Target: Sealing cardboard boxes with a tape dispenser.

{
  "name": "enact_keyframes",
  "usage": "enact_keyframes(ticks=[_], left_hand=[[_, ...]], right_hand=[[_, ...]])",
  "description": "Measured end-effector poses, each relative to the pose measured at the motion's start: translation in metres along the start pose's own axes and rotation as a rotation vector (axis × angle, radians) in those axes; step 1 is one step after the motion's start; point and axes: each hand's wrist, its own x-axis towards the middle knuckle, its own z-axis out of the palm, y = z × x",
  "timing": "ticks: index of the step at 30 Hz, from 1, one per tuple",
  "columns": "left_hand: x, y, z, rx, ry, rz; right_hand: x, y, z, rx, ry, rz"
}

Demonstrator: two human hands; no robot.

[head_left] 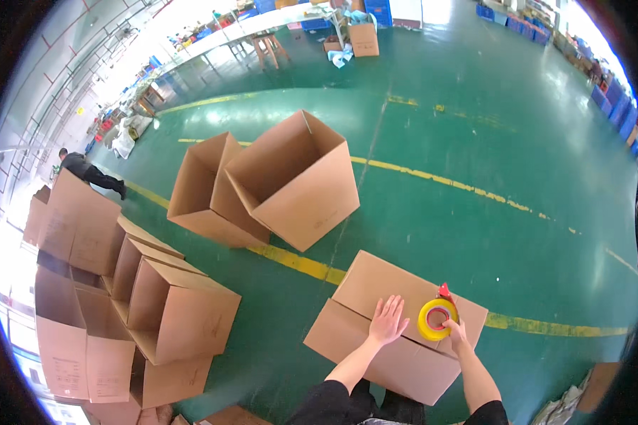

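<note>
Green warehouse floor (pixel 475 142) w/ yellow painted lines (pixel 432 177) running across. Two open cardboard boxes (pixel 290 184) tipped on their sides, touching, centre frame. At left, a cluster of more open boxes (pixel 170 312) stacked against each other. Far left, a person in dark clothes (pixel 85 170) bends over beside the stack. In the background: long white tables (pixel 255 25), a wooden stool (pixel 269 46), another carton (pixel 364 39), blue crates (pixel 620 106) along the right wall.

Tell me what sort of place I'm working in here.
Likely a factory or warehouse packing floor: a green painted floor with yellow lane lines, many open cardboard cartons, blue crates along the wall, and a yellow tape dispenser in the right hand.
</note>
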Motion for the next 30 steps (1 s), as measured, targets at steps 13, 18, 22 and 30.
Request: enact_keyframes(ticks=[13,18,22,30], left_hand=[[-0.023,0.001,0.013,0.039,-0.121,-0.028],[-0.021,-0.007,0.035,0.080,-0.203,-0.059],[-0.025,-0.008,0.037,0.147,-0.316,-0.092],[-0.037,-0.011,0.012,0.208,-0.280,-0.289]], right_hand=[[-0.073,0.055,-0.041,0.258,0.275,-0.016],[-0.057,0.108,-0.052,0.166,0.364,-0.005],[-0.063,0.113,-0.046,0.087,0.341,-0.138],[-0.063,0.115,-0.052,0.124,0.282,-0.091]])
